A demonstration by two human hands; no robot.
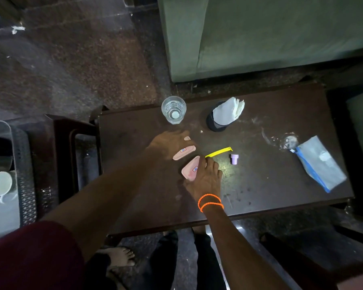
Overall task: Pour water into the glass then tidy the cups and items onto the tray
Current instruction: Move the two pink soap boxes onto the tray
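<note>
A clear glass point(173, 110) with water stands at the far left of the dark table point(260, 185). My left hand point(168, 144) lies over a flat pink piece point(184, 153), fingers gripping it. My right hand point(205, 181), with orange bands at the wrist, holds a second pink piece point(190, 169) near the table's middle. Just beyond lie a yellow strip point(218, 152) and a small lilac cap point(234, 159). A metal tray point(2, 208) with a white cup point(0, 183) sits at the far left, off the table.
A black holder with white napkins point(224, 116) stands behind the yellow strip. A blue-edged clear pouch point(321, 164) lies at the right end beside a wet patch point(285, 141). A green sofa point(260, 38) lies beyond the table. My feet show below its near edge.
</note>
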